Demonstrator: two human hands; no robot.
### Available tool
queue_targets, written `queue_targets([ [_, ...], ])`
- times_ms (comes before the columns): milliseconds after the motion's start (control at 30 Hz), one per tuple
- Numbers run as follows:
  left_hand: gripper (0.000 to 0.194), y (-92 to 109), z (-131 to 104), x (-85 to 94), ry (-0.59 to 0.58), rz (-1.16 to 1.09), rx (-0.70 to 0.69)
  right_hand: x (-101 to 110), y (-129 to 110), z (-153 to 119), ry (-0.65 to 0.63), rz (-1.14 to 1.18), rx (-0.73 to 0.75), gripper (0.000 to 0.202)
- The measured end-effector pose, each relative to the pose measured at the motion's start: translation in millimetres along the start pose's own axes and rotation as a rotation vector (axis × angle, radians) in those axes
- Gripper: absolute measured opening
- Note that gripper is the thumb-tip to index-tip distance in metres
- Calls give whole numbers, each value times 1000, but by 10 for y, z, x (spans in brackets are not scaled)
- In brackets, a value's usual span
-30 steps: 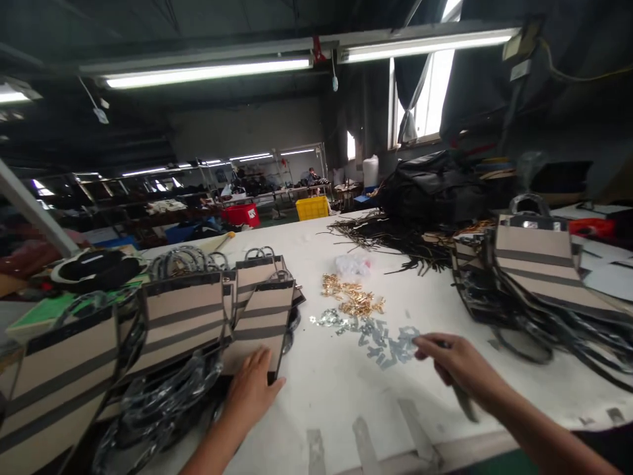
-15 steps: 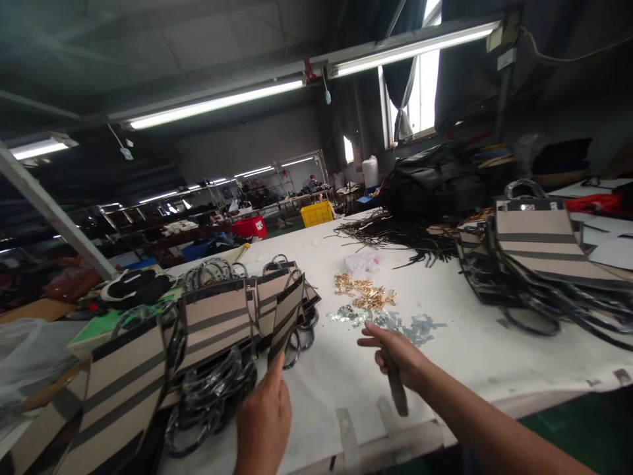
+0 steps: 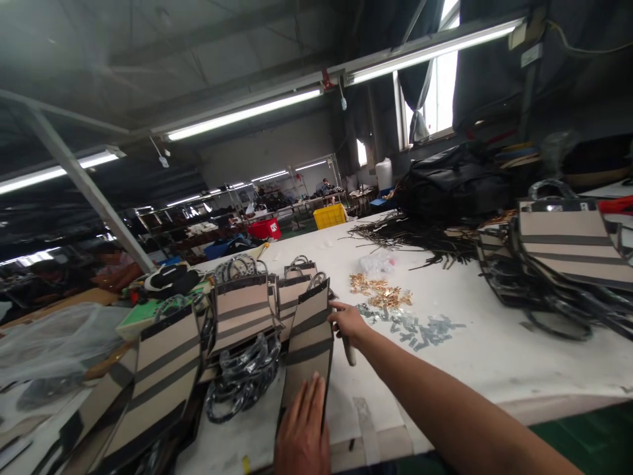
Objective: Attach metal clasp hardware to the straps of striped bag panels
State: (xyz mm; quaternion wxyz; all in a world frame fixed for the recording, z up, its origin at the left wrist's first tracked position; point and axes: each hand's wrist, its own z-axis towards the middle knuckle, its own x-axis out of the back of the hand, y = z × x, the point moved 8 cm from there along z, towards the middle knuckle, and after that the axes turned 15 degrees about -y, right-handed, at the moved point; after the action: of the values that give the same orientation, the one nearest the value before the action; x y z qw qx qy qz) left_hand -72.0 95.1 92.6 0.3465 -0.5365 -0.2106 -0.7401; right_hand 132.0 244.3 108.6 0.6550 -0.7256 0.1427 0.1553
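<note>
A long beige panel (image 3: 310,333) with dark stripes and a dark top edge stands tilted at the near middle of the table, a plastic-wrapped handle loop behind its top. My left hand (image 3: 302,429) lies on its lower part, fingers stretched out flat. At the panel's upper right edge is my right hand (image 3: 347,321), its index finger pointing at the edge and the other fingers curled around a flat, greyish-brown tool (image 3: 350,354). Only the lower end of that tool shows; its kind cannot be made out.
Similar striped panels (image 3: 242,307) with wrapped handles crowd the left, more panels (image 3: 564,227) the right. Gold metal pieces (image 3: 388,295) and flat silver pieces (image 3: 430,330) lie mid-table beside a clear plastic bag (image 3: 378,262). Dark strips (image 3: 415,241) and a black bundle (image 3: 452,185) sit behind.
My right hand has moved left to the panel's edge with the tool. My left hand now lies flat on the panel, which shows its striped face more fully. The view has shifted left.
</note>
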Motion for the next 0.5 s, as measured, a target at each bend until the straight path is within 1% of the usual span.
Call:
queue_targets([
  [100, 78, 13, 88, 134, 25, -38, 68, 39, -298, 86, 2, 57, 94, 68],
  [167, 72, 46, 113, 249, 64, -115, 82, 94, -490, 13, -15, 93, 154, 71],
  [200, 69, 39, 114, 331, 101, -170, 103, 125, -566, -83, -27, 113, 180, 72],
  [267, 65, -49, 105, 537, 197, -301, 189, 183, -648, -402, -54, 155, 216, 74],
  [333, 67, -224, 116, 758, 268, -446, 315, 194, -639, -861, -125, 234, 241, 74],
  [367, 69, -324, 148, 847, 270, -540, 371, 205, -598, -1122, -139, 240, 240, 71],
  [400, 71, -423, 200, 904, 244, -668, 417, 228, -533, -1388, -128, 230, 226, 66],
  [433, 71, -488, 286, 903, 150, -837, 433, 245, -452, -1642, -117, 193, 203, 60],
  [500, 71, -473, 459, 815, -123, -1228, 406, 213, -258, -2069, -171, 51, 125, 50],
])
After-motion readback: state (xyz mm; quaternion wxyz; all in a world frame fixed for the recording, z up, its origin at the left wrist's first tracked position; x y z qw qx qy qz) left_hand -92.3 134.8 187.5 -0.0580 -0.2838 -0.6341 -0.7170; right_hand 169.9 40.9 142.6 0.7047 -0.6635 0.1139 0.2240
